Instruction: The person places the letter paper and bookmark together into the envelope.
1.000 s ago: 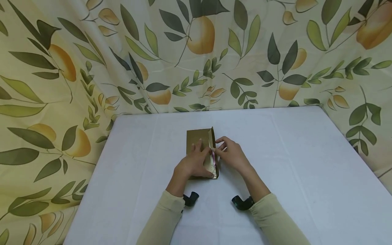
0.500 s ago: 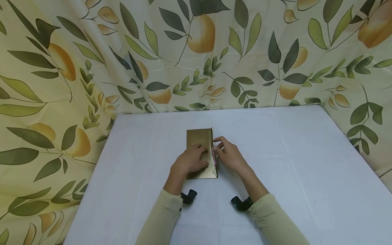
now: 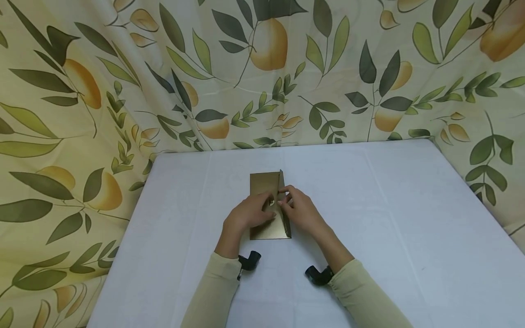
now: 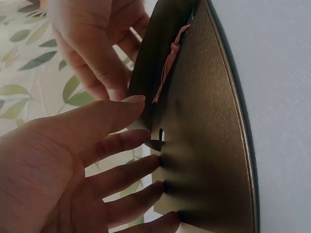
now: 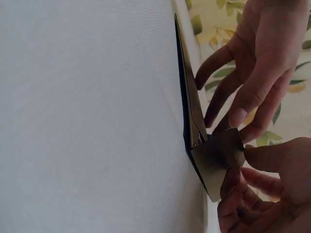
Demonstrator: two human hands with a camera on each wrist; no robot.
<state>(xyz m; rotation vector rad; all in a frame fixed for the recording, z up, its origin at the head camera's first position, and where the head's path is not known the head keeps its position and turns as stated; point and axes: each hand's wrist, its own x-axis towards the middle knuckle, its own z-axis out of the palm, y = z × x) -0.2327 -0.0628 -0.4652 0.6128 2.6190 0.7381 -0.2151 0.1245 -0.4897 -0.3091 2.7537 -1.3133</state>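
Note:
A flat gold-brown cardboard folder [image 3: 262, 182] lies on the table in the head view, its narrow flap [image 5: 221, 160] raised along the right edge. My right hand [image 3: 301, 210] pinches this flap between thumb and fingers. With fingers spread, my left hand [image 3: 249, 213] touches the folder's face with its fingertips, the thumb close to the flap. A pink tassel [image 4: 171, 58] hangs out from under the flap in the left wrist view. Near my left index fingertip, a small curved tab [image 4: 155, 144] sits beside a slot in the cardboard.
A white cloth [image 3: 197, 191] covers the table under the folder. Behind and to the left hangs a curtain [image 3: 262, 105] printed with fruit and leaves. Black wrist-camera mounts [image 3: 250, 260] stick out inward from both wrists.
The right hand has moved left, tilting the flap over the folder, so the pink strip along the edge is now hidden in the head view. The left hand has drawn slightly left, its fingers less stretched.

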